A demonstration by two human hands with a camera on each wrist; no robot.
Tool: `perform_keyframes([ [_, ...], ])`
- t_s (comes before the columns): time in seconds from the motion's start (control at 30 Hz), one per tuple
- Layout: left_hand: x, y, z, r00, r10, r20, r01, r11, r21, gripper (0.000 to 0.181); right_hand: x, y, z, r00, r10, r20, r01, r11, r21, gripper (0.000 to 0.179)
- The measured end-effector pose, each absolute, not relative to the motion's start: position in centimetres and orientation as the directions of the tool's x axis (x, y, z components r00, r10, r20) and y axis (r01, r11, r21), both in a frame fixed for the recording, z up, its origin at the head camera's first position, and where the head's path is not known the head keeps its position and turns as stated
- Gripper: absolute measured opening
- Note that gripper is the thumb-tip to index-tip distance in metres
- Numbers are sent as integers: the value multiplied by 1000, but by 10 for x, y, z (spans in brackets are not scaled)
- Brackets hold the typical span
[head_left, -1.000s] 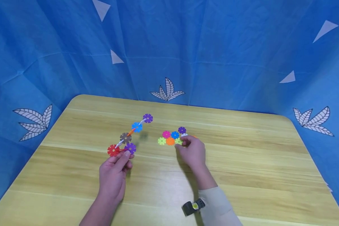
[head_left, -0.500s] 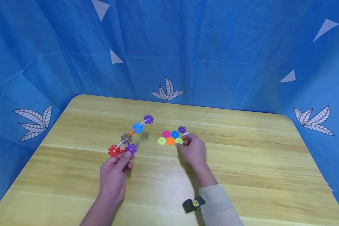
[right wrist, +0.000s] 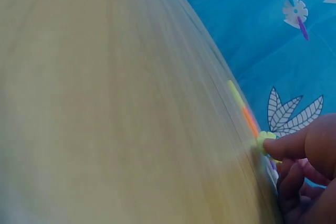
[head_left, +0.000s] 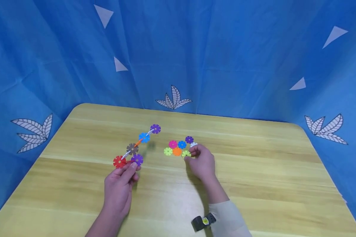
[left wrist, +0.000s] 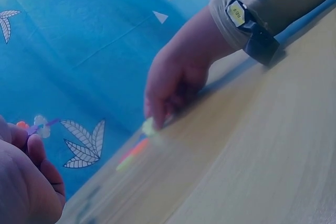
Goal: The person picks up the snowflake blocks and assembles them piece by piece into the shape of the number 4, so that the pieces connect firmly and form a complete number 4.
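My left hand (head_left: 117,191) pinches the near end of a chain of slotted plastic snowflake discs, by a purple disc (head_left: 137,160). Further along the chain come a red disc (head_left: 119,161), a brown disc (head_left: 132,149), an orange disc seen edge-on (head_left: 138,142) and a light blue disc (head_left: 144,137). Another purple disc (head_left: 155,128) tops its far end. Over the loose discs, my right hand (head_left: 203,163) pinches a yellow-green disc (head_left: 186,153) between thumb and fingers. The right wrist view shows this yellow-green disc (right wrist: 265,142) tipped up at the thumb (right wrist: 286,145).
Loose discs lie flat beside the right hand: pink (head_left: 173,144), blue (head_left: 182,144), purple (head_left: 189,140), orange (head_left: 177,151), yellow-green (head_left: 167,151) and white (head_left: 193,144). The wooden table (head_left: 255,171) ends at a blue curtain (head_left: 178,49) behind.
The yellow-green disc at my right fingertips has tipped up from the table, and the white disc shows more. The left hand keeps its hold on the chain. The head view has tilted slightly.
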State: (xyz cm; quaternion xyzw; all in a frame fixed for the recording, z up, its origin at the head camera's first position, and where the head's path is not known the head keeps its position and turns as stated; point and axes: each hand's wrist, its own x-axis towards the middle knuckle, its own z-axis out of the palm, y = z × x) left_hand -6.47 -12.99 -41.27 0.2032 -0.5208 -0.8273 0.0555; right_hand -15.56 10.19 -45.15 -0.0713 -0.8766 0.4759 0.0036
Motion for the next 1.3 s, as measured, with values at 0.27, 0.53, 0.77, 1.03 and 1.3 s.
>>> perform_keyframes([
  [0.27, -65, -129, -412, -910, -301, -286, -131, -445, 886, 13, -144, 100, -448, -997, 64, -42, 68, 483, -873, 19],
  [0.53, -64, -127, -416, -908, -314, -277, -114, -452, 885, 9, -128, 96, -438, -998, -29, -60, 49, 297, -954, 18],
  [0.77, -66, -123, -417, -910, -325, -256, -85, -459, 885, 4, -114, 86, -416, -988, -122, -92, 80, 102, -992, 22],
  [1.03, -65, -120, -415, -909, -322, -266, -104, -443, 891, 5, -107, 72, -408, -979, -183, -86, 105, -92, -990, 21],
  [1.3, -64, -117, -414, -909, -312, -276, -123, -432, 893, 4, -105, 60, -405, -980, -180, -78, 106, -153, -983, 20],
])
